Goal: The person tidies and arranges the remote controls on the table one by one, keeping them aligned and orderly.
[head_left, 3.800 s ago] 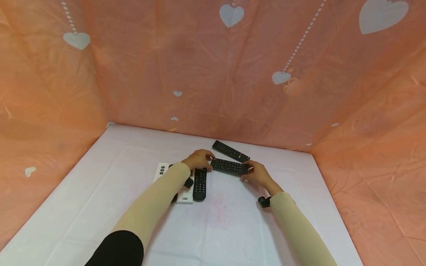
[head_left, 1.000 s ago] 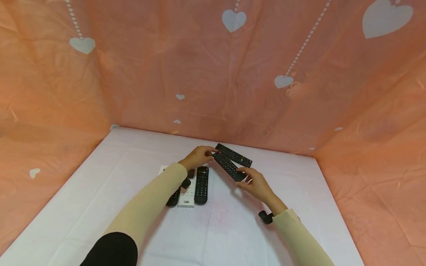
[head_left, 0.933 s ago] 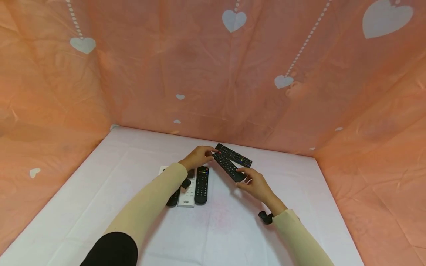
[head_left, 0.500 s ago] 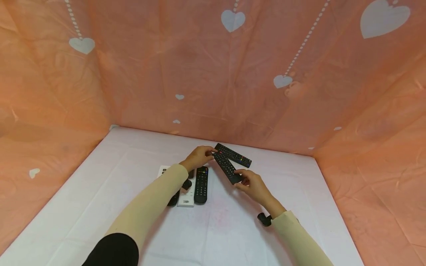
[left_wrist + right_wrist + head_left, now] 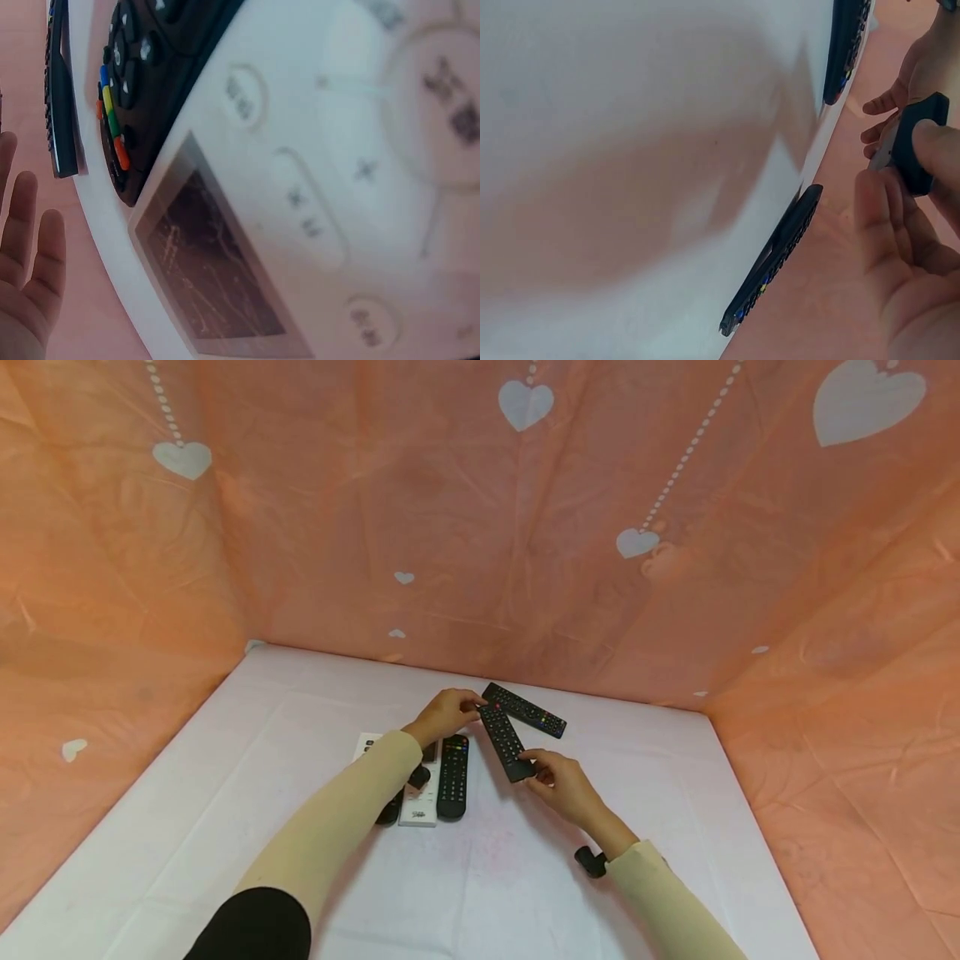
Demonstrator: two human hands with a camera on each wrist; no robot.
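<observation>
A black remote control (image 5: 502, 739) with a red button is held tilted above the white table between both hands. My left hand (image 5: 447, 713) pinches its far end; my right hand (image 5: 564, 785) grips its near end by thumb and fingers. In the right wrist view, the right hand (image 5: 915, 300) holds the remote's end (image 5: 922, 139), seen end-on. Just beyond it lies another black remote (image 5: 527, 710), set diagonally. Left of the hands, a black remote (image 5: 453, 781) with coloured buttons stands lengthwise beside a white remote (image 5: 420, 806) with a small screen.
Under the left forearm, a black remote (image 5: 390, 812) and a white remote (image 5: 365, 743) are partly hidden. The white table (image 5: 480, 893) meets an orange cloth wall (image 5: 465, 527) with white hearts at the back, and similar cloth at both sides.
The held remote has swung from lying sideways to pointing nearly lengthwise. My right hand has moved toward me and left with its near end; my left hand has stayed almost in place.
</observation>
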